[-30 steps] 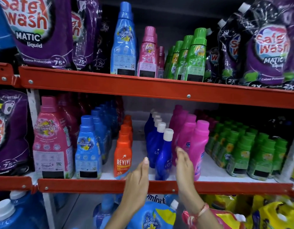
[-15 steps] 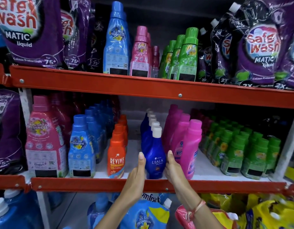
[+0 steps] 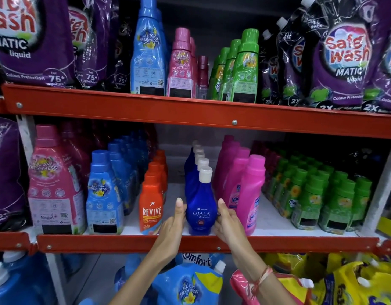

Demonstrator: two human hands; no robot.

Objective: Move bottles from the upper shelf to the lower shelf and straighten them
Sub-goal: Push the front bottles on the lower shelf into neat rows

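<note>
Lower shelf point(image 3: 133, 243) — the front blue bottle point(image 3: 200, 208) is clasped between left hand point(image 3: 171, 225) and right hand point(image 3: 228, 223); a hard nudge could topple its row.

Lower shelf point(image 3: 300, 242) carries bottle rows point(image 3: 317, 194), perhaps upright.

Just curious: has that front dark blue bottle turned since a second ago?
Yes. The Ujala bottle now faces its label out over the red shelf edge; before it showed its side.
</note>
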